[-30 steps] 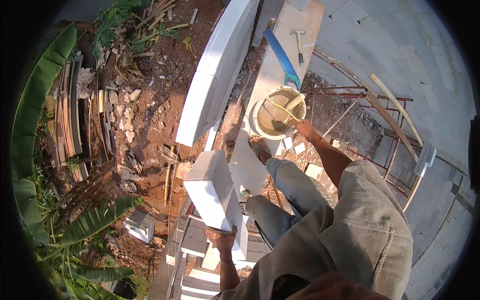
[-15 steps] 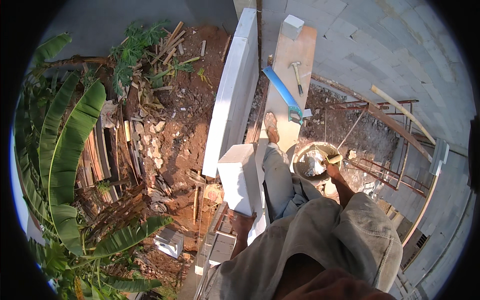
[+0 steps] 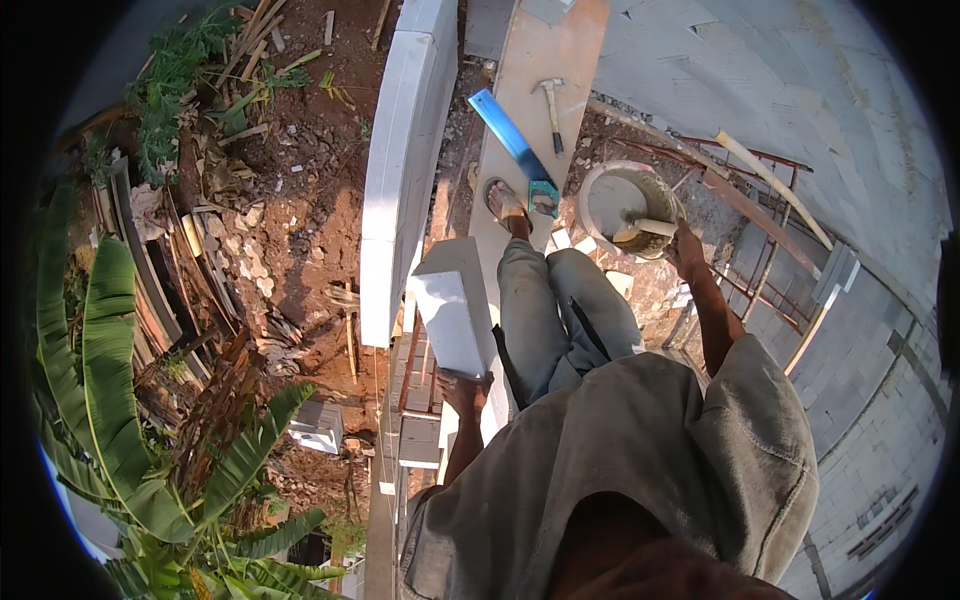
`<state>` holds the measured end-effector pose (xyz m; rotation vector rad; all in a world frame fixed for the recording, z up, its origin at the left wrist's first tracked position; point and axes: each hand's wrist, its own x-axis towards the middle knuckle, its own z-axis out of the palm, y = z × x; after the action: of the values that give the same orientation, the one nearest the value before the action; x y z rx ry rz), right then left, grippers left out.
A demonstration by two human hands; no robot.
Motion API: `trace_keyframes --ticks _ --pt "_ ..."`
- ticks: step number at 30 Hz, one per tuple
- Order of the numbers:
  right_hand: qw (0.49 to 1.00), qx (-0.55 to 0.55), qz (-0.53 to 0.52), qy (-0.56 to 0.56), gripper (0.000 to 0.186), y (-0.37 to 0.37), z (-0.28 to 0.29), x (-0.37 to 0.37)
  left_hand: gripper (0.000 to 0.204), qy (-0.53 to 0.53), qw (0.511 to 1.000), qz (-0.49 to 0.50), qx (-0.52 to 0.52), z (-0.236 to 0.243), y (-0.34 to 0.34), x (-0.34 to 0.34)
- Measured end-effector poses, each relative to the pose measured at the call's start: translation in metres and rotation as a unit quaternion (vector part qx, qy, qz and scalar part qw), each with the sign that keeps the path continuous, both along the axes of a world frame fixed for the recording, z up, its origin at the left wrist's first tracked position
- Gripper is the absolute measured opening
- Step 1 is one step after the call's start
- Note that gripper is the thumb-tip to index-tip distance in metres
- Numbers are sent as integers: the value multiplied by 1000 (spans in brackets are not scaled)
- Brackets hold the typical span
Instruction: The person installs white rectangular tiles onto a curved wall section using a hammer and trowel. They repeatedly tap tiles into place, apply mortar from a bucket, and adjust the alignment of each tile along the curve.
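My left hand (image 3: pixel 464 388) is at the near lower end of a white building block (image 3: pixel 452 318), its fingers curled against the edge. That block stands on the low wall, close to my left leg. My right hand (image 3: pixel 687 250) grips the rim of a round mortar bucket (image 3: pixel 612 190) off to my right. The bucket is tilted, with grey mortar smeared on its inner wall. Inside it lies a trowel (image 3: pixel 652 228), handle toward my right hand; part of its blade is hidden.
A blue handsaw (image 3: pixel 510 135) and a hammer (image 3: pixel 552 112) lie on the plank (image 3: pixel 500 75) ahead, beside my sandalled foot. White blocks form a wall (image 3: pixel 395 170) on the left. Debris and banana leaves (image 3: pixel 112 325) lie beyond it. Metal scaffold bars (image 3: pixel 775 230) stand at right.
The bucket has moved away from me and tipped, with my right hand on its rim. My left hand stays by the block. The whole view has shifted.
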<state>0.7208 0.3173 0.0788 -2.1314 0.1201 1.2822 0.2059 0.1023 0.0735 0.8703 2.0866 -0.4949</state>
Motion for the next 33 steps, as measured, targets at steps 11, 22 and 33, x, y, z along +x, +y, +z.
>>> trace_keyframes --ticks 11,22,33 --pt "992 94 19 -80 38 299 -126 57 127 62 993 64 71 -97 2 43" --pt "972 27 216 -85 34 400 -198 141 119 126 975 184 -8 -216 6 110" --pt "404 148 710 -557 68 394 -160 46 108 111 967 231 -8 -325 56 175"
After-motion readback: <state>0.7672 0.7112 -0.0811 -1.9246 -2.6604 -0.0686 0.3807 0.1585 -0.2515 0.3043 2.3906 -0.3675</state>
